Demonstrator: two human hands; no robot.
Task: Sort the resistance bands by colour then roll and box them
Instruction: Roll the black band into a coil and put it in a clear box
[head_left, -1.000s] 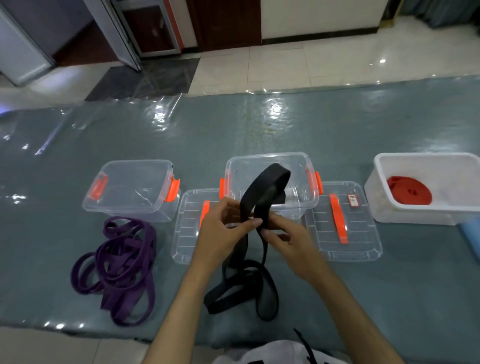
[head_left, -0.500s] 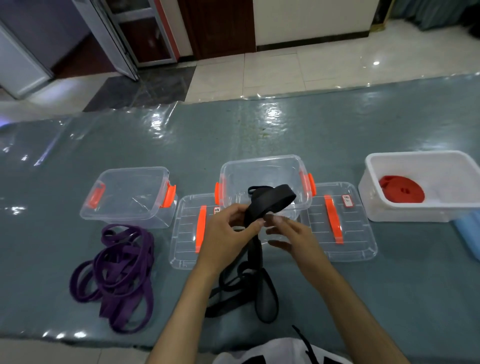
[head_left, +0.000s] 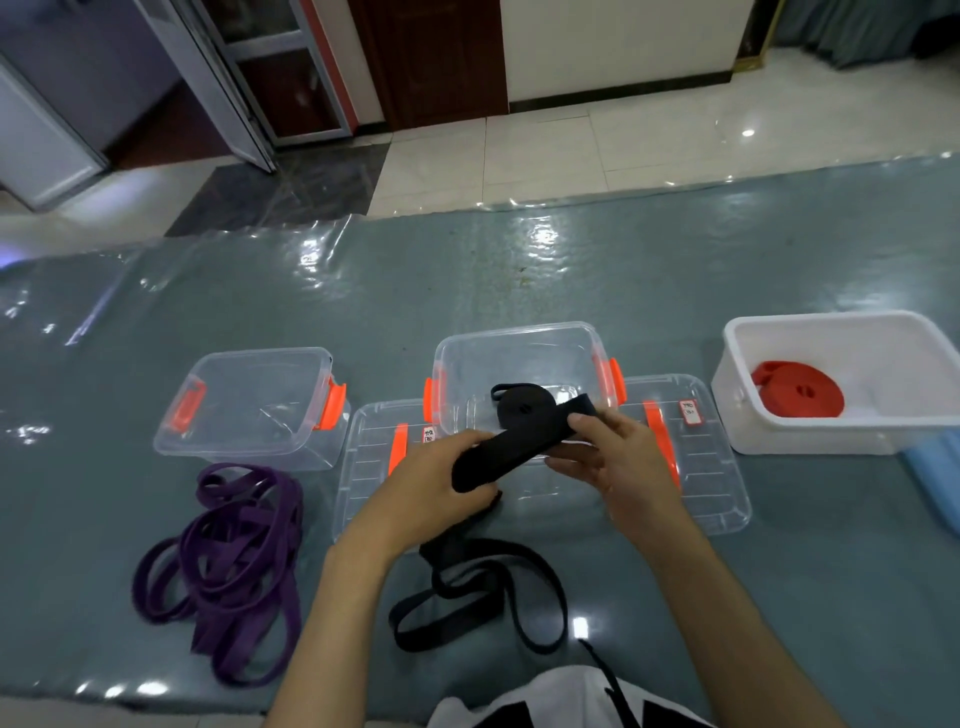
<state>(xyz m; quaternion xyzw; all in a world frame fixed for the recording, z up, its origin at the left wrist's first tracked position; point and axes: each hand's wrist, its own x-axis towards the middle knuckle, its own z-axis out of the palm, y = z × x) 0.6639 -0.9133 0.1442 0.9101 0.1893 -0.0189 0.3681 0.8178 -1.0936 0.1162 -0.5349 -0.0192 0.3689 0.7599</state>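
Hands are both pinching the black band (head_left: 511, 444) above the near middle of the counter (head_left: 519, 270), left hand (head_left: 434, 491) lower, right hand (head_left: 615, 452) at the fold (soft, light, probably springy, so pinching flat faces seems wise).

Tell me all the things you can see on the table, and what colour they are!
black band: one, black, held in both hands, tail trailing on the table
rolled black band: one, black, in the middle clear box
purple bands: a loose pile, purple, left on the table
red rolls: red, in the white tub
clear boxes: two, clear with orange clips
lids: two, clear with orange handles
white tub: one, white, right
left hand: grips the black band
right hand: pinches the black band
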